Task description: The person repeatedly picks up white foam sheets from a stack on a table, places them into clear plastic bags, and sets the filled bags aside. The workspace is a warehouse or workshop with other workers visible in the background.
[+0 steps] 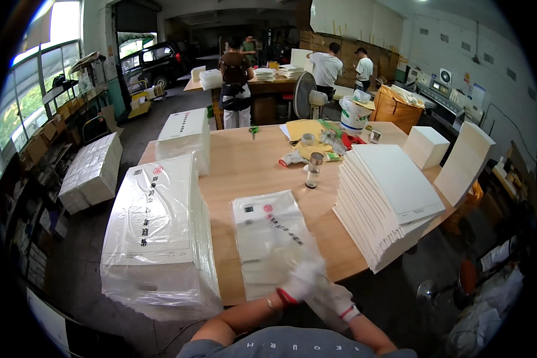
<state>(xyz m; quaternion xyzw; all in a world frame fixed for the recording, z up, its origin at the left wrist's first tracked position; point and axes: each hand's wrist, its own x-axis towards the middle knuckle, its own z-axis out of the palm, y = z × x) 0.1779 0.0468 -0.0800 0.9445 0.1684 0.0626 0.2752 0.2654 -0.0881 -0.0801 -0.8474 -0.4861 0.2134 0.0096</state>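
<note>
Both my hands wear white gloves with red-edged cuffs and meet at the table's near edge. My left hand point(304, 280) is smeared by motion over the lower right corner of a flat pile of printed clear plastic bags point(253, 238), so its fingers cannot be made out. Close by on the right, my right hand point(339, 300) is closed on a pale plastic bag point(323, 309) that slants down toward my body. What the bag holds, if anything, is hidden. Left of the pile stands a tall stack of white paper wrapped in printed clear plastic point(161, 209).
A fanned stack of white paper packs point(394, 179) fills the table's right side. Behind the bags stands a glass jar point(314, 170). Farther back are green scissors point(253, 131), a white bucket point(353, 113) and a fan point(305, 96). Several people work at a far table point(262, 86).
</note>
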